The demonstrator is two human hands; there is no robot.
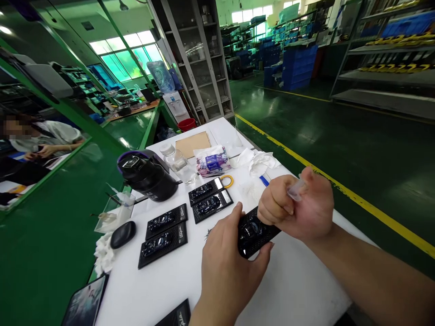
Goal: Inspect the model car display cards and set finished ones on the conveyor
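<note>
Head view, close work over the white counter (295,276). Black plaque (263,233) is up off the surface, tilted, between the two hands at the counter's right side. Woven-pattern face; glossy car-shaped relief (250,230) stands proud of it. The left grip (226,260) has hold of the plaque's near end, thumb at the lower edge, fingers at the upper. The right grip (302,203) is curled round a small clear piece (295,189), knuckles over the plaque's far end; whether they press on it, cannot tell.

Handling, by judgement: plaque looks stiff and flat, light enough for one hand, slick on the polished parts. Relief likely marks or scratches easily, so keep fingertips off it. Best hold: the two long edges, thumb opposite fingers, much as the left one has it. Clear piece looks light, perhaps soft plastic; pinch gently, as a hard squeeze might deform it. Its exact form is partly hidden by the fingers.

Nearby: matching plaques (166,241) lie flat on the counter; crumpled tissue (260,162) sits beyond the right hand.
</note>
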